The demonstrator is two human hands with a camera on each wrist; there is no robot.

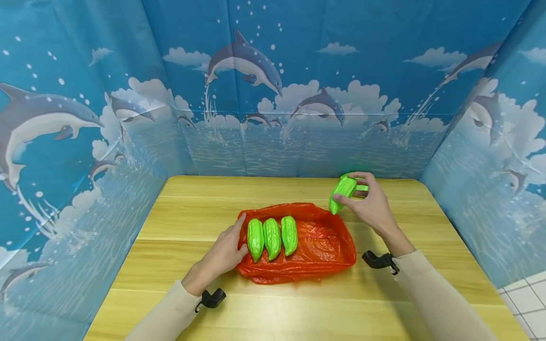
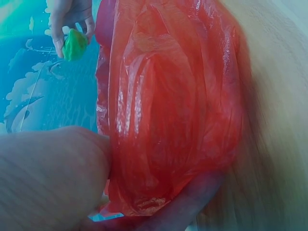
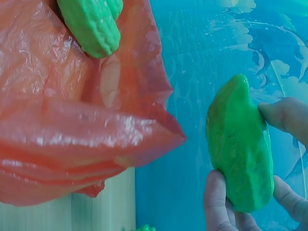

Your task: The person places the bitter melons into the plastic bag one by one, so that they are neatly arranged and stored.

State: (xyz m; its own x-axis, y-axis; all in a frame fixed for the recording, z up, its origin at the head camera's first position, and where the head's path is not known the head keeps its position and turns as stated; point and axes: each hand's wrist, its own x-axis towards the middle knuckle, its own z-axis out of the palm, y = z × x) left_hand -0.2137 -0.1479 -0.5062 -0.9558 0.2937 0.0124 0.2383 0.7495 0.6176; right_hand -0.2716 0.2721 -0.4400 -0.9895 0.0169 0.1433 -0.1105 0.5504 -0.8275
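Observation:
A red plastic bag (image 1: 320,241) lies spread open like a tray on the table. Three green ridged bitter gourds, seemingly toys, lie side by side in its left half, the middle gourd (image 1: 272,238) close to the left one. My left hand (image 1: 223,248) holds the bag's left end, thumb at the rim and fingers spread along the side. Above the bag's back right corner, my right hand (image 1: 370,203) pinches another bitter gourd (image 3: 240,149) between thumb and fingertips, its pointed end hanging downward in the head view.
Behind my right fingers, a further green piece (image 1: 361,188) shows, partly hidden. The wooden table (image 1: 179,265) meets a blue dolphin-print curtain (image 1: 277,147) at the back and sides. Black wrist mounts (image 1: 379,260) sit on both wrists. White tiles (image 1: 526,303) show at the lower right.

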